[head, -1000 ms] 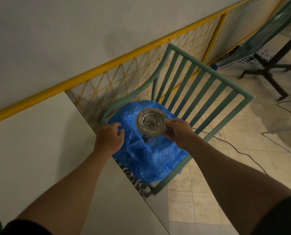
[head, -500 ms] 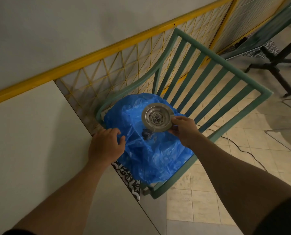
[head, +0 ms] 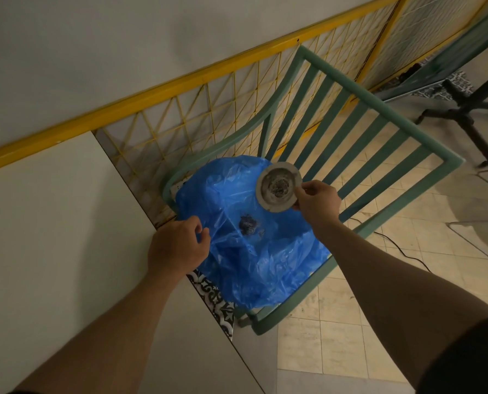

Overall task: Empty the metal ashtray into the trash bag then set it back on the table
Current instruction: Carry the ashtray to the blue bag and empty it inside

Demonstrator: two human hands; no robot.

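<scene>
A round metal ashtray (head: 278, 187) with dark ash in its bowl is held over the blue trash bag (head: 254, 251). My right hand (head: 318, 203) pinches the ashtray's right rim and tips it toward the bag. My left hand (head: 177, 247) grips the bag's left edge at the table's corner. A dark clump of ash (head: 248, 224) lies on the blue plastic below the ashtray. The bag rests on the seat of a green slatted chair (head: 359, 166).
A pale table (head: 52, 251) fills the lower left, its edge running diagonally past the bag. A yellow lattice railing (head: 180, 115) stands behind the chair. A black table base (head: 464, 115) is at the far right, and a dark cable (head: 402, 248) trails on the tiled floor.
My right hand has carried the ashtray up and to the right and tilted it. A clump of ash now lies on the bag. My left hand keeps hold of the bag's edge.
</scene>
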